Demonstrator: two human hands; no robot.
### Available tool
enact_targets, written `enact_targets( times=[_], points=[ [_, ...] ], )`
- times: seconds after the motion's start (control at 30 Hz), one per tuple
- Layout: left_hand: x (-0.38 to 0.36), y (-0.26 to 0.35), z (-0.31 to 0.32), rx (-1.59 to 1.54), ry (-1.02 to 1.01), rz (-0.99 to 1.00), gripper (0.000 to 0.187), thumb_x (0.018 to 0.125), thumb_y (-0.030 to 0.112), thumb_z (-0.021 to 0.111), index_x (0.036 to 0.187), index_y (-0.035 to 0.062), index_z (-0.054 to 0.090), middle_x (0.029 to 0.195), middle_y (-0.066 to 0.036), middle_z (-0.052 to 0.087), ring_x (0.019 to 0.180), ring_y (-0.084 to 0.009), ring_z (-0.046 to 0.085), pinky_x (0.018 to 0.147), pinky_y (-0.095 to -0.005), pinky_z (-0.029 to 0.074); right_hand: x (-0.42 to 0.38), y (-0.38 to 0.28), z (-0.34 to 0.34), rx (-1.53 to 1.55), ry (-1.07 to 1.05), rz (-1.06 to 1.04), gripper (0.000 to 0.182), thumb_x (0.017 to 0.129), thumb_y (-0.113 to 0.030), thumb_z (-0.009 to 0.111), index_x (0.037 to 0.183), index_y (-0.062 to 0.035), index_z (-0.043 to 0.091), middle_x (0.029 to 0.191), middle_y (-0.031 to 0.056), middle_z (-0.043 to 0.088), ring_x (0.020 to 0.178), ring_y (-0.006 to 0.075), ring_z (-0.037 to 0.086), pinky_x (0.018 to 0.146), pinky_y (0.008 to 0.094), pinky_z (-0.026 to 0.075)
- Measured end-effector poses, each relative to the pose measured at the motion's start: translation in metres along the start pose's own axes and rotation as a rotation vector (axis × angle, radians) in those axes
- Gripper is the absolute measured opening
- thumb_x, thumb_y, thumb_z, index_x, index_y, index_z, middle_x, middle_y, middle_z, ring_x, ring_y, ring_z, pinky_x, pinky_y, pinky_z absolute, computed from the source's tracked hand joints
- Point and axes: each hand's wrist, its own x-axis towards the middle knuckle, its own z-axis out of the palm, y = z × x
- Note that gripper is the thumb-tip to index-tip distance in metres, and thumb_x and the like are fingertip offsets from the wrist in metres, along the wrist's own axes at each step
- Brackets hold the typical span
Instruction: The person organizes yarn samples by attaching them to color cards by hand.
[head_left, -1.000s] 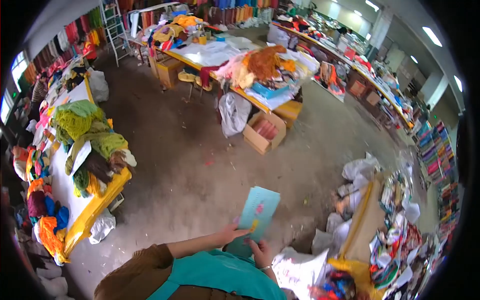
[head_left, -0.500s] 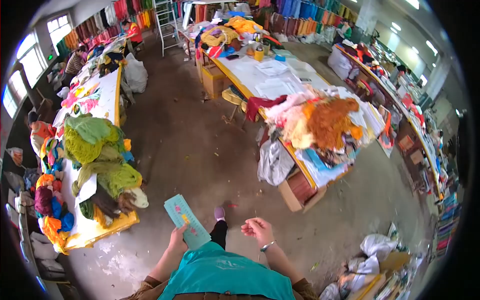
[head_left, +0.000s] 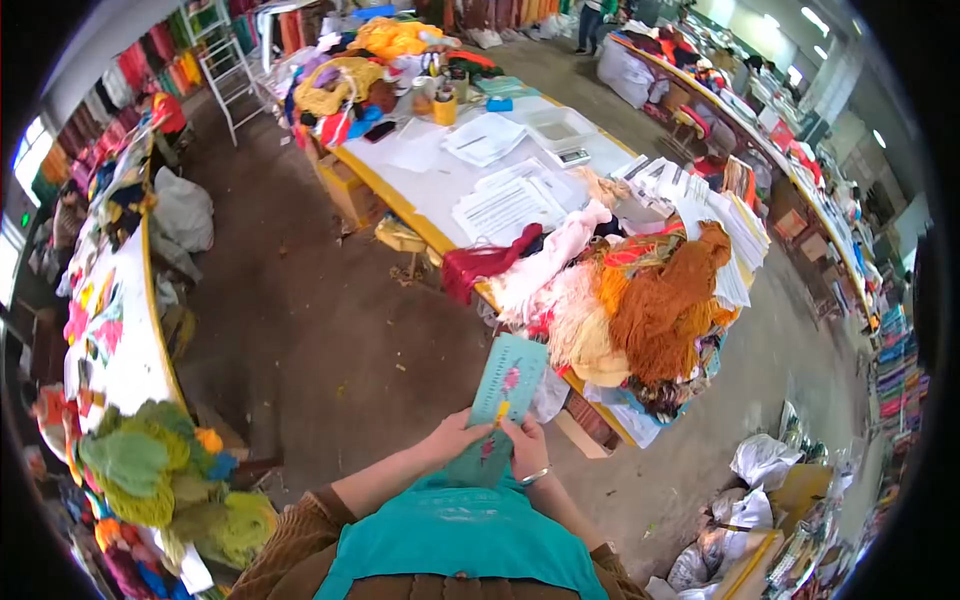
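Observation:
A long turquoise card (head_left: 512, 362) with pink flowers, small dark marks along it and a yellow patch is held up in front of my apron. My left hand (head_left: 450, 440) grips its left edge, thumb on the face. On the opposite edge, my right hand (head_left: 526, 450) is closed round the lower part, its thumb close to the yellow patch. The card's lower end hangs over the turquoise apron (head_left: 455, 525). Beyond the card, a heap of rust-brown yarn (head_left: 665, 300) and pale pink yarn (head_left: 570, 315) lies on the table corner.
Ahead stands a long table (head_left: 400, 195) with papers (head_left: 510, 200), yarn and a yellow cup (head_left: 444, 106). Green yarn (head_left: 140, 460) covers the near end of the left table. White bags (head_left: 765, 462) lie on the floor at right. A person in red (head_left: 165, 112) is at the far left.
My right hand, free before, has come onto the card. The card has moved right with my left hand and stands more upright. The view has turned right, nearer the middle table.

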Motion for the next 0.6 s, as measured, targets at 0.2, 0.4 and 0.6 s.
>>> enact_targets(
  times=[0.2,0.4,0.6],
  points=[
    [0.154,0.086,-0.053,0.019,0.058,-0.104,0.033,0.093,0.022,0.057,0.119,0.0018,0.058,0.105,-0.004,0.063,0.096,-0.0115,0.059,0.079,-0.0268,0.049,0.137,-0.056,-0.032,0.111,0.240,-0.061,0.025,0.090,-0.005,0.057,0.114,-0.0026,0.057,0.103,0.0061,0.065,0.089,0.0166,0.063,0.075,0.0319,0.052],
    [0.324,0.183,-0.105,-0.097,0.129,-0.072,0.028,0.091,0.021,0.061,0.111,0.0030,0.061,0.104,-0.004,0.066,0.090,-0.0122,0.061,0.077,-0.0262,0.050,0.215,-0.111,-0.032,0.134,0.321,-0.149,0.025,0.090,-0.006,0.058,0.115,-0.0017,0.059,0.104,0.0052,0.065,0.089,0.0152,0.063,0.078,0.0301,0.051],
    [0.570,0.223,-0.130,-0.174,0.107,-0.080,0.028,0.082,0.021,0.066,0.105,0.0053,0.061,0.097,-0.005,0.063,0.085,-0.0173,0.062,0.070,-0.0292,0.051,0.237,-0.128,-0.028,0.069,0.561,-0.163,0.029,0.091,-0.005,0.056,0.119,-0.0026,0.055,0.111,0.0051,0.063,0.096,0.0154,0.061,0.084,0.0297,0.049]
  ],
)
